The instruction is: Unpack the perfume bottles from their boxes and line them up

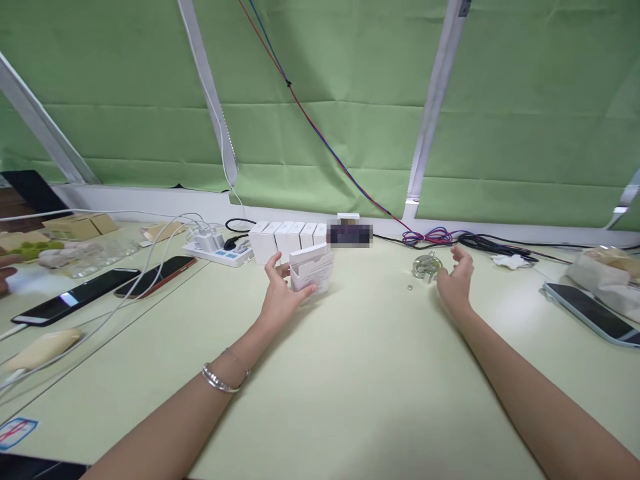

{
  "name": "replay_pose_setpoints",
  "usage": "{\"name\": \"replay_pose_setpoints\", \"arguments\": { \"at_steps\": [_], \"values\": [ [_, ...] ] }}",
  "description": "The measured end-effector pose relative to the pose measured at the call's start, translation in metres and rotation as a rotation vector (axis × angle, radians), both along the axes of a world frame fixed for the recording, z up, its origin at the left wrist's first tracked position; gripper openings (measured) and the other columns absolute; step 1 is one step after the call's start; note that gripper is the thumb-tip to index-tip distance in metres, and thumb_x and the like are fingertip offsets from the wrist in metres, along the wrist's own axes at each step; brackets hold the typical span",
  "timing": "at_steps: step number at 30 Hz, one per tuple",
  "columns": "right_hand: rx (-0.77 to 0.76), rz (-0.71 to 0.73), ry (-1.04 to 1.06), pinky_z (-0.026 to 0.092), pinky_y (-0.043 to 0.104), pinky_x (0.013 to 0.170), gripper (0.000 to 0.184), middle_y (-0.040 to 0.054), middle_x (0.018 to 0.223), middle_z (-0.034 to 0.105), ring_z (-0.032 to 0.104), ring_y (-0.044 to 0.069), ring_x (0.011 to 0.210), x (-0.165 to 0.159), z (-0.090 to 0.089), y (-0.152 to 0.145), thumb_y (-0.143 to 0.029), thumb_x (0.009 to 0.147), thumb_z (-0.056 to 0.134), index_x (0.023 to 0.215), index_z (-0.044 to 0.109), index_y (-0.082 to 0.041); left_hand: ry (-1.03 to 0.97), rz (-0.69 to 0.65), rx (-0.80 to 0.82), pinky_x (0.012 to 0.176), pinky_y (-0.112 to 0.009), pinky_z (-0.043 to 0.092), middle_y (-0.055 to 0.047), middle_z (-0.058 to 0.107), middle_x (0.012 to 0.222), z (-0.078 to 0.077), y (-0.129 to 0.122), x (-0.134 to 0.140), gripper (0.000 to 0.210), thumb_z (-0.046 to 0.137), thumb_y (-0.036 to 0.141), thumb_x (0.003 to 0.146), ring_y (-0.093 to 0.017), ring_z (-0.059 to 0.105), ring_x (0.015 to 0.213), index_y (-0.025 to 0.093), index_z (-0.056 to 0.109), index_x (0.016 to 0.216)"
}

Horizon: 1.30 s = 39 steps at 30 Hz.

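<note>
My left hand (283,293) grips a small white box (314,275) above the table, thumb on its near face and fingers at its left side. The box's top flap stands raised, and faint print shows on its front. On the right, my right hand (456,283) is beside a round, clear, shiny object (425,265) that I cannot name for sure. Its thumb and fingers are apart, and nothing shows between them. A tiny round piece (410,287) lies on the table near the shiny object.
Several white boxes (287,240) stand in a row behind my left hand. Left are a power strip (220,252), phones (75,297) and white cables. Bundled cables (493,245), crumpled tissue (511,261) and another phone (595,313) lie right. Part of another hand (6,273) shows at the left edge.
</note>
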State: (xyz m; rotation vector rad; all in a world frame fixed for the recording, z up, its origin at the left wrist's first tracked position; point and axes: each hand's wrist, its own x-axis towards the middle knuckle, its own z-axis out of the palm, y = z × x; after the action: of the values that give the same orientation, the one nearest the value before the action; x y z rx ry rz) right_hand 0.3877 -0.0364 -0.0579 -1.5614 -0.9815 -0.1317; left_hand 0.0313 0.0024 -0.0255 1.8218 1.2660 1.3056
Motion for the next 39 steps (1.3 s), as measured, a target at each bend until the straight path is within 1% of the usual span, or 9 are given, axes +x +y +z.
{"name": "replay_pose_setpoints", "arguments": {
  "at_steps": [6, 11, 15, 21, 26, 31, 34, 36, 39],
  "values": [
    [-0.196, 0.175, 0.098, 0.039, 0.047, 0.09, 0.069, 0.0161, 0.129, 0.044, 0.044, 0.028, 0.115, 0.042, -0.023, 0.003, -0.027, 0.064, 0.05, 0.13, 0.031, -0.019, 0.015, -0.071, -0.137, 0.084, -0.045, 0.045, -0.009, 0.054, 0.109, -0.003, -0.001, -0.001, 0.091, 0.068, 0.034, 0.068, -0.025, 0.06, 0.093, 0.027, 0.003, 0.132],
    [-0.233, 0.263, 0.045, 0.041, 0.042, 0.087, 0.053, 0.0113, 0.113, 0.058, 0.055, 0.024, 0.098, 0.041, -0.022, 0.01, -0.032, 0.063, 0.055, 0.114, 0.051, -0.018, -0.013, -0.041, -0.073, 0.087, -0.046, 0.043, -0.01, 0.049, 0.112, -0.001, -0.005, 0.003, 0.096, 0.069, 0.032, 0.066, -0.024, 0.057, 0.098, 0.027, -0.001, 0.132],
    [-0.183, 0.118, 0.023, 0.042, 0.045, 0.081, 0.038, 0.0109, 0.09, 0.061, 0.055, 0.024, 0.079, 0.036, -0.018, 0.007, -0.034, 0.061, 0.056, 0.093, 0.058, -0.014, -0.055, 0.004, 0.038, 0.091, -0.046, 0.041, -0.014, 0.039, 0.122, 0.0, -0.004, 0.004, 0.095, 0.071, 0.032, 0.064, -0.026, 0.048, 0.111, 0.025, 0.003, 0.13],
    [0.075, -0.103, -0.017, 0.043, 0.039, 0.08, 0.045, 0.0133, 0.108, 0.05, 0.051, 0.023, 0.092, 0.005, 0.01, -0.01, -0.041, 0.074, 0.048, 0.11, 0.043, -0.015, 0.016, 0.014, 0.26, 0.097, -0.053, 0.034, -0.016, 0.029, 0.131, -0.004, -0.001, 0.003, 0.096, 0.073, 0.032, 0.064, -0.029, 0.037, 0.121, 0.026, 0.003, 0.13],
    [-0.01, 0.392, -0.035, 0.047, 0.037, 0.07, 0.035, 0.008, 0.091, 0.058, 0.056, 0.021, 0.079, -0.064, 0.007, -0.026, -0.042, 0.075, 0.053, 0.1, 0.047, -0.018, 0.091, 0.063, 0.633, 0.107, -0.054, 0.016, -0.017, 0.012, 0.141, -0.002, -0.009, 0.004, 0.096, 0.074, 0.029, 0.064, -0.03, 0.014, 0.133, 0.024, 0.006, 0.132],
    [-0.251, 0.884, -0.139, 0.047, 0.038, 0.08, 0.024, 0.0068, 0.102, 0.059, 0.056, 0.02, 0.09, -0.114, 0.0, -0.038, -0.03, 0.08, 0.052, 0.102, 0.05, -0.021, 0.148, -0.082, 0.964, 0.103, -0.053, 0.028, -0.01, 0.043, 0.122, 0.007, -0.029, 0.009, 0.062, 0.067, 0.018, 0.071, -0.028, 0.034, 0.124, 0.026, 0.032, 0.122],
    [-0.308, 1.014, -0.215, 0.045, 0.038, 0.084, 0.026, 0.0068, 0.104, 0.06, 0.056, 0.02, 0.092, -0.116, 0.008, -0.044, -0.031, 0.083, 0.05, 0.107, 0.05, -0.02, 0.326, -0.379, 0.877, 0.098, -0.047, 0.039, -0.007, 0.055, 0.109, 0.005, -0.041, 0.015, 0.045, 0.054, 0.012, 0.08, -0.024, 0.044, 0.118, 0.027, 0.038, 0.119],
    [-0.291, 1.011, -0.245, 0.044, 0.038, 0.085, 0.028, 0.0076, 0.105, 0.06, 0.056, 0.021, 0.095, -0.108, 0.013, -0.045, -0.033, 0.087, 0.044, 0.111, 0.05, -0.02, 0.437, -0.512, 0.658, 0.099, -0.045, 0.039, -0.009, 0.051, 0.122, 0.001, -0.046, 0.019, 0.049, 0.051, 0.015, 0.083, -0.024, 0.041, 0.123, 0.026, 0.032, 0.127],
    [-0.252, 0.736, -0.303, 0.043, 0.04, 0.088, 0.031, 0.0088, 0.11, 0.059, 0.054, 0.021, 0.102, -0.084, 0.012, -0.039, -0.026, 0.089, 0.031, 0.114, 0.049, -0.019, 0.504, -0.534, 0.307, 0.101, -0.045, 0.037, -0.012, 0.037, 0.138, -0.004, -0.048, 0.021, 0.066, 0.055, 0.026, 0.082, -0.027, 0.037, 0.126, 0.023, 0.018, 0.137]
  ]
}}
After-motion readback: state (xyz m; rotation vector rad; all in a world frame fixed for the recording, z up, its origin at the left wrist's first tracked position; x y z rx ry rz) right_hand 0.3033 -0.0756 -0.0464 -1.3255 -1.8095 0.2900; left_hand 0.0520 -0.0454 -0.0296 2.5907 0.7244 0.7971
